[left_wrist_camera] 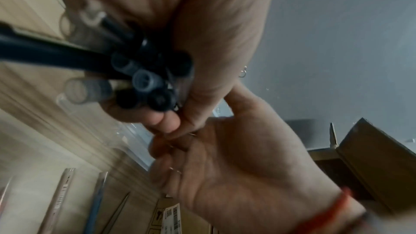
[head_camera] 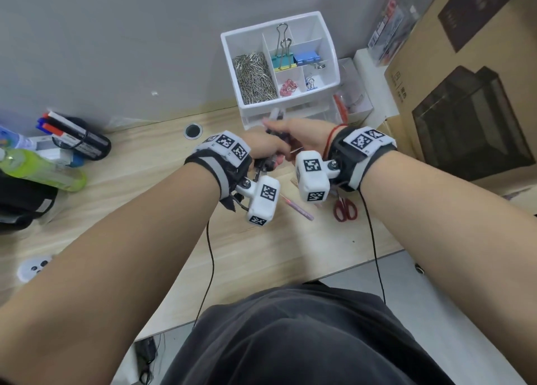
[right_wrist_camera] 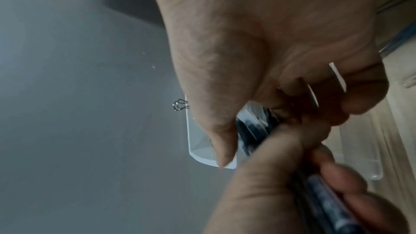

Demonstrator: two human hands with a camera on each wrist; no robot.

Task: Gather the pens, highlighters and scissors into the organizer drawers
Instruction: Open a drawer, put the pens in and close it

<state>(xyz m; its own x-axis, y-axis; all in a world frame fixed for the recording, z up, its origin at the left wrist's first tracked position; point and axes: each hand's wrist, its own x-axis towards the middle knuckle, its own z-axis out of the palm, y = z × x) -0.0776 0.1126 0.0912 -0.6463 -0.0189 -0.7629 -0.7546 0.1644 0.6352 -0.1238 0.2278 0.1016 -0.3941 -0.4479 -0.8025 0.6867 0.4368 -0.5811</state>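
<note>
Holding a bundle of dark pens (left_wrist_camera: 144, 77), your left hand (head_camera: 261, 149) has its fingers curled round the barrels, cap ends toward your wrist. Your right hand (head_camera: 302, 137) meets it just in front of the organizer, fingers curled and pinching into the same bundle; a thin pale strip shows between those fingers (right_wrist_camera: 360, 92). Nearer you on the desk (head_camera: 145, 210) lie a pink pen (head_camera: 299, 210) and red-handled scissors (head_camera: 345, 208). Beyond your hands the white organizer (head_camera: 331, 64) stands against the wall, its top tray holding clips. Whether a drawer is open, you cannot tell.
</note>
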